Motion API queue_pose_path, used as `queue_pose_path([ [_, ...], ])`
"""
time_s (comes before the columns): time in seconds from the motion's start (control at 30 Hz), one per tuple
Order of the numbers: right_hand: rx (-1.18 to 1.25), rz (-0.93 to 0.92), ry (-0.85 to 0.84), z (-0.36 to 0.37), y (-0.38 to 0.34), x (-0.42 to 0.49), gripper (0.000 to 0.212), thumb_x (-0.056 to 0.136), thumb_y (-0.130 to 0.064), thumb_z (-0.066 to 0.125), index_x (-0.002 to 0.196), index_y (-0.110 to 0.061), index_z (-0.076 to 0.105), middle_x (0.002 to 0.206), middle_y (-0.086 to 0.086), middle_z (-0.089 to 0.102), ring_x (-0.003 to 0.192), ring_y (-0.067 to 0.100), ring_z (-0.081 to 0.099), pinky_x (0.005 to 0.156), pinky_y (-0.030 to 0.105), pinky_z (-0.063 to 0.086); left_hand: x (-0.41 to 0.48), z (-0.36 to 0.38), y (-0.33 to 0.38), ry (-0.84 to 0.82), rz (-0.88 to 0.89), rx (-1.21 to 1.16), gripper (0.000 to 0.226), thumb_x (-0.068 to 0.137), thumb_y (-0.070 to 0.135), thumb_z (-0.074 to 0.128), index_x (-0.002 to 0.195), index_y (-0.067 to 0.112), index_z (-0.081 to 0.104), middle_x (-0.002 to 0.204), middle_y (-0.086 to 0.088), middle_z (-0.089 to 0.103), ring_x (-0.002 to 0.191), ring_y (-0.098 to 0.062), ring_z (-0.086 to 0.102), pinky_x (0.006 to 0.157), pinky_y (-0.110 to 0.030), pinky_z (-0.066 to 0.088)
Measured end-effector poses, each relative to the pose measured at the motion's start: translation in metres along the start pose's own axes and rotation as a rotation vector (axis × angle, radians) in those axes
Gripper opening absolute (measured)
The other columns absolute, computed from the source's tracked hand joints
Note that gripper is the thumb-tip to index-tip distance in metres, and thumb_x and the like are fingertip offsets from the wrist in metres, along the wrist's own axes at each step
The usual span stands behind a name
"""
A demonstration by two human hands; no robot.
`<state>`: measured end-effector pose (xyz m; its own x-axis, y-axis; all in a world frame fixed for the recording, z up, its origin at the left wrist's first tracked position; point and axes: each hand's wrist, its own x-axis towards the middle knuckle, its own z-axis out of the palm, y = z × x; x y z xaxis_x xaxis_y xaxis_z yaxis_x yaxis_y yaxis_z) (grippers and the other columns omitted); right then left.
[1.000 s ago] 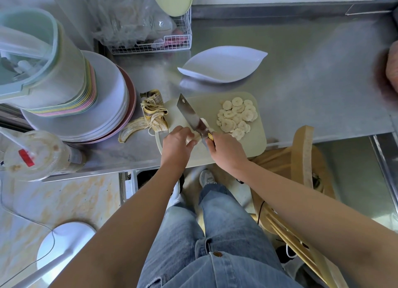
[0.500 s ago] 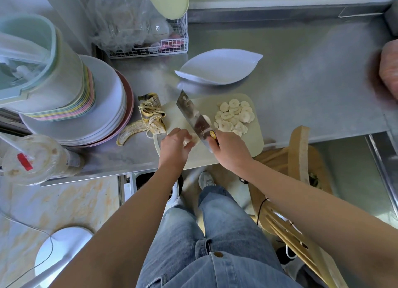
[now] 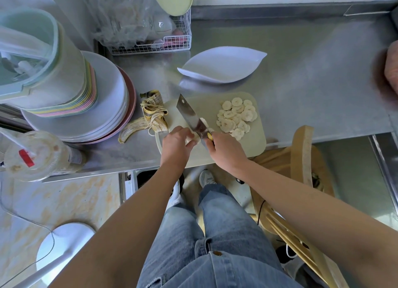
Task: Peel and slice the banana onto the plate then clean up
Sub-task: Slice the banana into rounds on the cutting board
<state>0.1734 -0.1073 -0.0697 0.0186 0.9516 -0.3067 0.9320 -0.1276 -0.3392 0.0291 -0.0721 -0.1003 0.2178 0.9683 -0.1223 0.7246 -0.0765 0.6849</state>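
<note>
Left hand (image 3: 175, 144) pinched the last banana stub (image 3: 192, 138) on the board (image 3: 212, 102), fingers curled, probably to stay clear of the knife (image 3: 191, 115). Right hand (image 3: 224, 152) was clamped round the handle, hiding most of it. The slices (image 3: 235, 115) were heaped on the board, with none on the plate (image 3: 221, 66) yet.

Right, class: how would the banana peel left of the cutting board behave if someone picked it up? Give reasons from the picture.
The peel would probably flop: its strips lie limp and folded on the counter. Likely light, being an empty skin. Its stringy inner side faces up, so it may feel slick or sticky.
</note>
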Motion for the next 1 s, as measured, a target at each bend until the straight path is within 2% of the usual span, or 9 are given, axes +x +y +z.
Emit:
queue_pose_path([
  [0.13,0.004,-0.002,0.0,0.003,-0.002,0.002,0.037,0.101,-0.031,0.035,0.094,-0.003,0.059,0.072,0.011,0.057,0.072,0.033,0.061,0.056,0.031,0.034,0.0,-0.001,0.0,-0.005,-0.014,-0.011,0.01,0.075,0.011,0.075,0.081,0.007,0.068,0.086,-0.009,0.064,0.075,-0.028,0.061,0.071,-0.038,0.048],
  [0.27,-0.007,0.005,-0.005,0.002,-0.001,0.001,0.038,0.101,-0.033,0.034,0.099,-0.005,0.058,0.078,0.013,0.062,0.074,0.032,0.061,0.058,0.031,0.034,-0.002,-0.002,0.0,0.014,-0.008,-0.021,0.011,0.074,0.011,0.077,0.082,0.008,0.07,0.085,-0.008,0.065,0.073,-0.027,0.062,0.071,-0.037,0.05],
  [0.43,0.018,0.016,0.024,-0.011,0.0,0.0,0.033,0.101,-0.032,0.036,0.089,-0.007,0.053,0.067,0.006,0.05,0.064,0.027,0.052,0.056,0.031,0.034,-0.003,-0.004,-0.003,0.048,0.036,-0.009,0.006,0.077,0.012,0.074,0.081,0.008,0.071,0.081,-0.007,0.066,0.07,-0.024,0.061,0.065,-0.027,0.043],
  [0.57,0.005,-0.004,0.019,-0.017,-0.002,-0.003,0.028,0.1,-0.031,0.036,0.081,-0.012,0.043,0.057,0.0,0.04,0.061,0.025,0.049,0.056,0.031,0.033,-0.002,-0.004,-0.003,0.044,0.028,-0.026,0.006,0.077,0.011,0.074,0.081,0.008,0.07,0.083,-0.006,0.067,0.071,-0.024,0.063,0.068,-0.03,0.048],
  [0.83,-0.01,0.003,0.004,-0.015,-0.003,-0.006,0.031,0.1,-0.03,0.036,0.095,-0.006,0.055,0.07,0.004,0.046,0.065,0.024,0.046,0.059,0.031,0.033,-0.001,-0.004,-0.002,0.032,0.003,-0.021,0.007,0.077,0.012,0.074,0.081,0.007,0.071,0.083,-0.006,0.067,0.071,-0.023,0.061,0.068,-0.029,0.045],
  [1.0,-0.023,0.003,-0.002,-0.004,-0.003,-0.002,0.037,0.101,-0.034,0.034,0.1,-0.006,0.057,0.078,0.011,0.058,0.077,0.031,0.059,0.06,0.03,0.034,0.0,-0.003,-0.002,0.02,-0.018,-0.035,0.007,0.077,0.012,0.075,0.079,0.008,0.07,0.083,-0.007,0.066,0.073,-0.025,0.062,0.071,-0.035,0.05],
])
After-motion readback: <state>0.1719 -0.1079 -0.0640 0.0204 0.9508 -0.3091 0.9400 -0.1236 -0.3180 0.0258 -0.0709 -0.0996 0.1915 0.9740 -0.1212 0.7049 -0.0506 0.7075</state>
